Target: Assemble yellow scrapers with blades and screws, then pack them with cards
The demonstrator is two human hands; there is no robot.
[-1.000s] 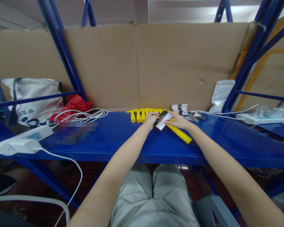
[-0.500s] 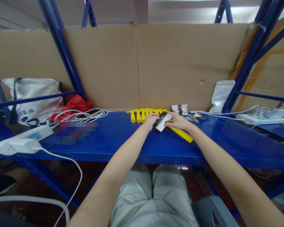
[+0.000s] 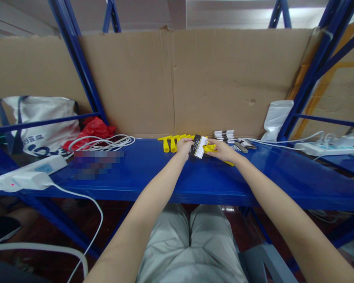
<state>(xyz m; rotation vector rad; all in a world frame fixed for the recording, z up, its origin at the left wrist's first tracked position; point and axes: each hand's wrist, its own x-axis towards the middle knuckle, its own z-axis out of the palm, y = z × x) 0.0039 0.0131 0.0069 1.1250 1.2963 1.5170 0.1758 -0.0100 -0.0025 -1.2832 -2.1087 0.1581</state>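
My left hand (image 3: 183,148) is closed on the left end of a black-and-white packet (image 3: 198,146), tilted above the blue shelf. Against the packet's right side, my right hand (image 3: 223,150) grips a yellow T-shaped tool (image 3: 210,148). Its broad head faces the packet, and the tip of its handle shows below the palm. Whether the head touches the packet, I cannot tell. Behind my left hand lies a row of similar yellow tools (image 3: 166,144), partly hidden. A stack of white packets with dark bands (image 3: 224,136) is just beyond my right hand.
Small dark and silvery flat pieces (image 3: 242,146) lie right of the stack. A white plastic bag (image 3: 277,120) leans by the right post. Power strips (image 3: 324,148), coiled white cable (image 3: 115,142), a red bag (image 3: 96,129) and a cloth bag (image 3: 48,125) are at the sides. Cardboard (image 3: 224,78) stands behind.
The packet has turned more upright between my hands. The yellow tool has swung so its head shows in front of my right fingers and its handle has drawn back under the hand.
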